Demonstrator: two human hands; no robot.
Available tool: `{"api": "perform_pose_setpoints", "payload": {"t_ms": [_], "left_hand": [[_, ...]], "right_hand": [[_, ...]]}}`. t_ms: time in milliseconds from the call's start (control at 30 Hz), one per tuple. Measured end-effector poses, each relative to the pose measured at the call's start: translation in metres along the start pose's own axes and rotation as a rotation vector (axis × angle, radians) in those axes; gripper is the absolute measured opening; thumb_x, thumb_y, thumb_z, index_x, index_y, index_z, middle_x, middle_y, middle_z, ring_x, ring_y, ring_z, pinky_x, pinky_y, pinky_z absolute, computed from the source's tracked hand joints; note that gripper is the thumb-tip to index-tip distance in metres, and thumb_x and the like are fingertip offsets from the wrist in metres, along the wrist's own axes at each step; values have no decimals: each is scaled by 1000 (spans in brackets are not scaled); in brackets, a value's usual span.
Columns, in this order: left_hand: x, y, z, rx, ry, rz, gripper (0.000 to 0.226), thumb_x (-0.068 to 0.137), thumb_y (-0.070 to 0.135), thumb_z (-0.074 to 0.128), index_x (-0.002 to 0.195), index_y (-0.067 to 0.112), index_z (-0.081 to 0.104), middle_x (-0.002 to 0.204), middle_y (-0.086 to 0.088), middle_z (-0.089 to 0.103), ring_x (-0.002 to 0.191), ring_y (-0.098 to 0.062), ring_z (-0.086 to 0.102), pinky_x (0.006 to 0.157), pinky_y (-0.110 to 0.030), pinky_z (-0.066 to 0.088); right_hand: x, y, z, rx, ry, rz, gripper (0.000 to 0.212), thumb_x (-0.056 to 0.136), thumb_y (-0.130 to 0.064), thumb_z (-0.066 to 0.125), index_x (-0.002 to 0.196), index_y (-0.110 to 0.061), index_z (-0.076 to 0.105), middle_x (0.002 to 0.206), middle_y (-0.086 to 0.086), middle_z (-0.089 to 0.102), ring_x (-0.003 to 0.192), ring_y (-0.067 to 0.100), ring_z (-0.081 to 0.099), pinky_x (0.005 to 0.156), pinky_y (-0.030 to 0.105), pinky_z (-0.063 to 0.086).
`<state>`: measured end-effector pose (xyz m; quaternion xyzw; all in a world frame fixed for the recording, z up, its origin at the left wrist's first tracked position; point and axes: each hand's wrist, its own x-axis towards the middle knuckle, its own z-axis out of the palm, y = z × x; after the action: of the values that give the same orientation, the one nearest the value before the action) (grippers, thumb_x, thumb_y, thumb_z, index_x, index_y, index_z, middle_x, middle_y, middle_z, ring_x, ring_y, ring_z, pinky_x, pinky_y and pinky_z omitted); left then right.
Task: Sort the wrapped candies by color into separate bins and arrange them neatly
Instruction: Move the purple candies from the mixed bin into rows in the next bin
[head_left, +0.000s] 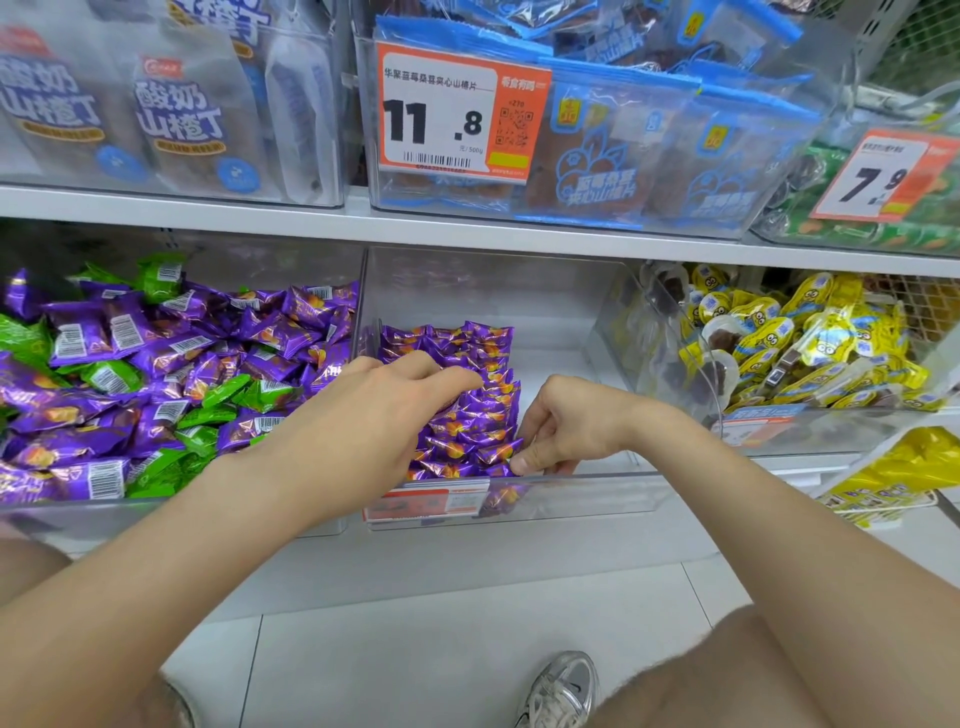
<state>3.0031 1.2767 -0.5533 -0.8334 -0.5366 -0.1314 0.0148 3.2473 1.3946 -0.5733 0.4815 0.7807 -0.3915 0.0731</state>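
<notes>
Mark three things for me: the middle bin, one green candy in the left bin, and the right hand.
middle bin (587, 499), head view, on its clear front wall.
green candy (156, 285), head view, on the middle of its wrapper.
right hand (566, 423), head view, on the back of the hand.

Head camera — close, perhaps crouched, facing bins (597, 483)

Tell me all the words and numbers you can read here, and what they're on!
"11.8": orange price tag, upper middle.
"华聚蓝莓桑葚夹心山楂片": same tag's top line.
"酸奶山楂丁": white bags, upper left.
"7.9": right price tag, upper right.
Too blurred: purple candy wrappers, lower tag.
</notes>
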Motion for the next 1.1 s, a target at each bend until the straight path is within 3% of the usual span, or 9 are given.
{"api": "perform_pose_setpoints", "payload": {"t_ms": [167,300,400,500,600,733,833,933,1100], "left_hand": [[1,-1,-7,-240,56,-41,72,95,8,60,153,44,35,127,10,57,114,-18,60,97,-34,49],[3,8,-12,-442,81,-144,58,95,19,72,139,41,40,122,15,65,114,-2,61,95,-28,51],[7,11,-15,-545,180,-232,52,85,23,85,121,34,49,107,16,67,88,-3,68,77,-26,56],[11,15,-17,-550,300,-257,37,80,29,89,108,31,64,96,17,70,81,-3,70,73,-23,57],[15,20,-17,-466,339,-128,34,81,39,85,110,28,71,96,18,69,87,0,67,79,-17,54],[23,16,-10,-292,379,-80,17,95,34,73,110,28,73,93,12,70,88,-13,64,80,-39,55],[32,9,-9,-279,389,-199,11,99,38,65,103,32,73,76,12,68,78,-17,61,73,-43,52],[41,9,-9,-378,340,-253,11,98,37,67,101,30,75,71,12,70,67,-11,63,72,-41,53],[49,20,12,-308,188,-298,25,102,31,60,125,22,61,108,3,73,100,-26,68,86,-46,54]], "right_hand": [[-18,-20,-14,-207,242,-54,37,91,-54,74,96,-18,76,70,4,76,60,18,75,65,31,59],[-36,-51,-10,496,187,-327,27,101,-23,66,127,-17,70,108,22,73,91,34,75,82,52,63],[-38,-61,1,387,203,-442,33,93,-20,80,125,-18,72,102,12,79,96,29,77,91,49,61],[-36,-59,-8,436,263,-398,23,94,-19,77,114,-10,74,86,7,79,76,23,73,69,28,59],[-35,-57,-13,658,282,-293,16,98,-23,72,107,-12,65,79,10,73,63,24,63,57,26,46],[-31,-57,-11,808,178,-129,37,101,-46,62,111,-11,67,82,17,74,60,23,64,59,29,50],[-34,-50,-18,604,180,-158,50,97,-59,60,117,-16,74,102,13,78,85,27,76,78,37,59],[-31,-43,-19,468,252,-378,25,93,-28,77,115,-17,78,105,6,80,100,19,75,91,33,59],[3,-13,-30,88,471,-260,16,88,-31,84,100,-21,80,84,1,77,81,20,71,73,34,53]]}}
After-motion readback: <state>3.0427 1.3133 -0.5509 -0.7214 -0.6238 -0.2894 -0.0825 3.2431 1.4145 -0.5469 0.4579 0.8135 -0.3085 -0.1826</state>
